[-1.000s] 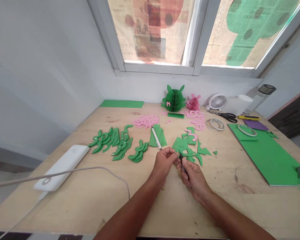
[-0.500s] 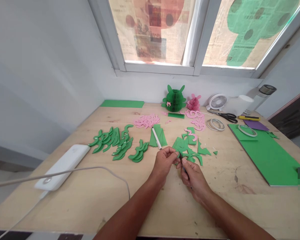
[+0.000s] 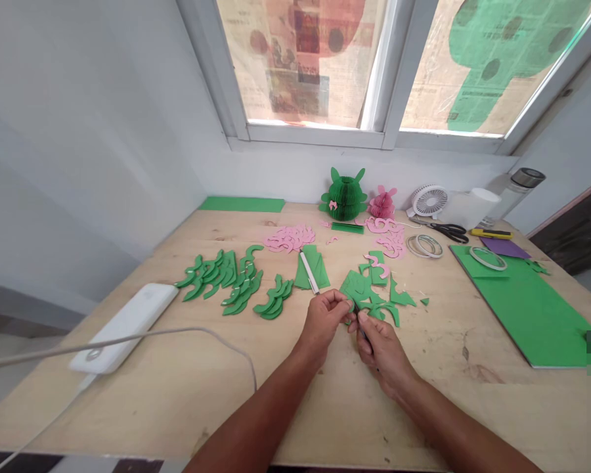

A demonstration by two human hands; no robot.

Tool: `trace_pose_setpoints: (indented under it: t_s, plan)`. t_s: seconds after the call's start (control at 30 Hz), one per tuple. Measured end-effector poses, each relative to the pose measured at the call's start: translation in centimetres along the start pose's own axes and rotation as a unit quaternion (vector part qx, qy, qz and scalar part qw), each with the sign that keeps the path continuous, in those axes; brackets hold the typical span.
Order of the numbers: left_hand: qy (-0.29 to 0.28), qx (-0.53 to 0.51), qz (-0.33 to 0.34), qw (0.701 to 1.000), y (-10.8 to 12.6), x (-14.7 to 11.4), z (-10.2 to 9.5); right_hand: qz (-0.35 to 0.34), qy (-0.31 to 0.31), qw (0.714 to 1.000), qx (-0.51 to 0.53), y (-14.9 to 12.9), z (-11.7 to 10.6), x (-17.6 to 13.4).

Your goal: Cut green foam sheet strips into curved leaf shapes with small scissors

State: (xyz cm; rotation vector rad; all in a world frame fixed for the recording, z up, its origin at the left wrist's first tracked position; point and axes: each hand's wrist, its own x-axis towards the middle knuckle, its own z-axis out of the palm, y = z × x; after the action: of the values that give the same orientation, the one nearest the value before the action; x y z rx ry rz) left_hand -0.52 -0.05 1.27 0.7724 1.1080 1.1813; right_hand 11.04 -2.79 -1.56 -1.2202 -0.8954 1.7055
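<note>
My left hand (image 3: 322, 323) is closed in a pinch, with a bit of green paper (image 3: 353, 303) showing at its fingertips. A slim dark tool (image 3: 367, 337), its kind unclear, is gripped in my right hand (image 3: 385, 358); its tip meets the left fingers. Just beyond both hands lie green paper scraps (image 3: 357, 286) and a curved pink piece (image 3: 378, 266). A white pen-like tool (image 3: 309, 272) rests on green paper sheets (image 3: 318, 268) beside my left hand. Stacked curved green pieces (image 3: 243, 289) spread to the left, pink ones (image 3: 289, 238) behind.
Along the back stand a green honeycomb paper figure (image 3: 345, 200), a pink one (image 3: 381, 205), a small fan (image 3: 428, 199) and a bottle (image 3: 515, 194). Black scissors (image 3: 450, 230), tape rolls (image 3: 428, 246) and a green board (image 3: 532, 315) sit right. A power bank (image 3: 128, 325) with cable lies left.
Both hands stay in nearly the same place and pose. The whole view has shifted very slightly; nothing on the table has visibly moved.
</note>
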Motion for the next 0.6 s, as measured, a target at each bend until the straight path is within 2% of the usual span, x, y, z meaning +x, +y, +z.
trace_pose_setpoints:
  t_s: [0.23, 0.6]
  plan:
    - [0.022, 0.007, 0.018, 1.0, 0.1, 0.07, -0.07, 0.002, -0.008, 1.0, 0.003, 0.1, -0.14, 0.11]
    - [0.007, 0.018, 0.016, 1.0, 0.39, -0.2, 0.12, -0.003, -0.005, 1.0, 0.004, 0.29, -0.2, 0.22]
